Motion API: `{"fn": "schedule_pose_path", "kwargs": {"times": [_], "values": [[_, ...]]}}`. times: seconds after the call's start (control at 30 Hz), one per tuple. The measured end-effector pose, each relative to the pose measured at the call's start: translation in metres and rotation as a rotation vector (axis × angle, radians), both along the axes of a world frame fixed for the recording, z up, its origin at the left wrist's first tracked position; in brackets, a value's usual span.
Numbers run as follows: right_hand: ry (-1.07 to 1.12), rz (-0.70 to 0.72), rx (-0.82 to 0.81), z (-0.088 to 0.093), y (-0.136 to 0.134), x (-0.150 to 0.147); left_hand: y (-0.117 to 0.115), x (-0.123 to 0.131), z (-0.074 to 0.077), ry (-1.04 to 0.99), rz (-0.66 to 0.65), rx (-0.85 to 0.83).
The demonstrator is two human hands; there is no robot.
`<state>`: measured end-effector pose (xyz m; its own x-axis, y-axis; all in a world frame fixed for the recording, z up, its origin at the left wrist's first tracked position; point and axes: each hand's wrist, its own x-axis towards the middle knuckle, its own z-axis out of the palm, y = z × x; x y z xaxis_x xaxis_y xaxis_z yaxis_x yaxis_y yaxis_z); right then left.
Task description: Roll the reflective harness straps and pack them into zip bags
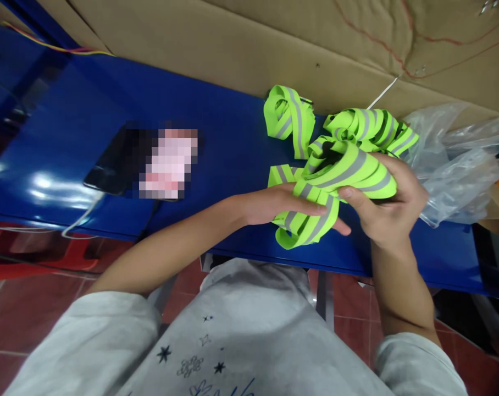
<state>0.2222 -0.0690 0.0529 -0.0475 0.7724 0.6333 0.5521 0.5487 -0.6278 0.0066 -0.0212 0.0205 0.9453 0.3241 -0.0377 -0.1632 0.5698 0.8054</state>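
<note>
A bundle of neon yellow-green straps with grey reflective stripes (340,170) lies at the near edge of a blue table (88,126). My right hand (392,206) is closed around a folded loop of strap, thumb pressed on top. My left hand (293,206) lies under and against the lower strap loops, fingers stretched out along them and touching them. More coiled straps (288,113) sit further back on the table, beyond both hands.
A dark phone (121,159) with a white cable lies on the table to the left. Crumpled clear plastic bags (459,159) sit at the right. Brown cardboard (274,49) stands behind the table. Red tiled floor and my grey-clad lap are below.
</note>
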Motion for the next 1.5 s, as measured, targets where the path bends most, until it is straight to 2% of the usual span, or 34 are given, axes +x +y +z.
{"fn": "schedule_pose_path", "kwargs": {"times": [0.1,0.23,0.3,0.4,0.47,0.53,0.6,0.7,0.77,0.87,1.0,1.07,1.2,1.27,1.37,1.43,1.5], "values": [[-0.048,0.034,0.083,-0.002,-0.003,0.002,-0.001,-0.003,0.0,0.012,-0.008,0.022],[-0.297,0.255,0.219,-0.009,0.0,0.012,-0.001,-0.004,-0.001,-0.038,0.044,0.039],[-0.428,0.27,0.23,-0.011,0.004,0.017,-0.001,-0.003,-0.001,-0.068,0.067,0.051],[-0.557,0.263,0.12,-0.009,0.01,0.02,0.0,0.002,-0.003,-0.045,0.233,-0.047],[-0.564,0.339,-0.031,-0.005,0.013,0.018,0.003,0.004,-0.007,0.001,0.323,-0.12],[-0.503,0.462,-0.214,0.0,0.015,0.018,0.007,0.004,-0.011,0.063,0.357,-0.148],[-0.332,0.552,-0.333,0.003,0.016,0.019,0.011,0.002,-0.013,0.109,0.351,-0.141],[-0.052,0.421,-0.342,0.0,0.021,0.023,0.012,-0.002,-0.012,0.141,0.31,-0.096],[-0.026,0.308,-0.38,-0.006,0.024,0.023,0.01,-0.001,-0.01,0.162,0.303,-0.073],[-0.021,0.282,-0.471,-0.014,0.025,0.015,0.006,0.003,-0.01,0.135,0.34,-0.093],[0.158,0.189,-0.401,-0.021,0.019,0.002,0.002,0.009,-0.012,-0.002,0.332,-0.234],[0.239,0.137,-0.402,-0.026,0.018,0.001,0.0,0.011,-0.013,-0.005,0.312,-0.271],[0.416,0.088,-0.403,-0.037,0.019,0.002,-0.005,0.013,-0.014,0.062,0.349,-0.245],[0.476,0.068,-0.39,-0.038,0.019,0.001,-0.006,0.015,-0.014,0.056,0.267,-0.224],[0.435,-0.019,-0.331,-0.034,0.013,-0.006,-0.006,0.017,-0.015,0.017,0.128,-0.222],[0.292,-0.081,-0.202,-0.031,0.009,-0.01,-0.005,0.017,-0.016,0.03,0.11,-0.245],[0.103,-0.047,-0.021,-0.029,0.005,-0.012,-0.005,0.015,-0.016,0.06,0.121,-0.286]]}}
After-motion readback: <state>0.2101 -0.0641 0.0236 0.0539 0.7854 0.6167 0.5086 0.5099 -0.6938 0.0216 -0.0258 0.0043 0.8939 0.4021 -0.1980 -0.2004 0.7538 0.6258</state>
